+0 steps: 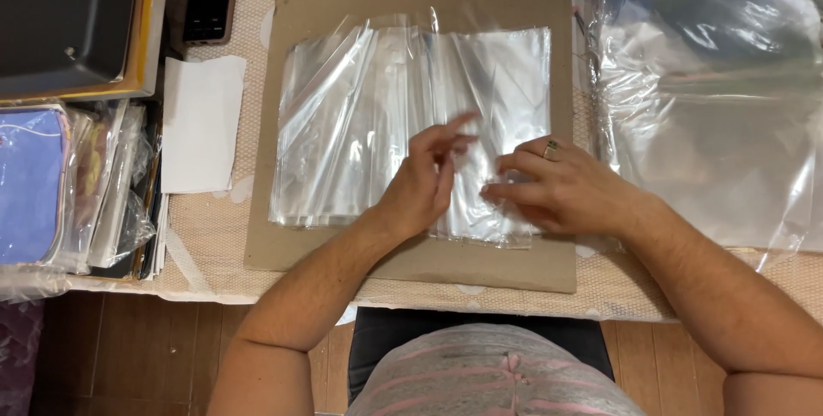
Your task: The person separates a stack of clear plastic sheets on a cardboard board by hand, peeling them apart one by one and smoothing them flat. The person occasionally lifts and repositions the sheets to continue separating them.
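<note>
Clear bags [377, 116] lie on cardboard [549, 4] atop the cloth-covered desk [214, 227] above wood floor [129, 347]; left hand [424, 180] loose, right hand [557, 189] flat, both grips released.

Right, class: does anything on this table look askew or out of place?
Yes: the clear plastic sleeves on the cardboard sheet are fanned unevenly, edges not aligned. The left hand and right hand rest on them.

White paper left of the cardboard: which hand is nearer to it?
Left. The left hand is over the clear bags, on the side toward the white paper; the right hand lies farther off, at the bags' right end.
</note>
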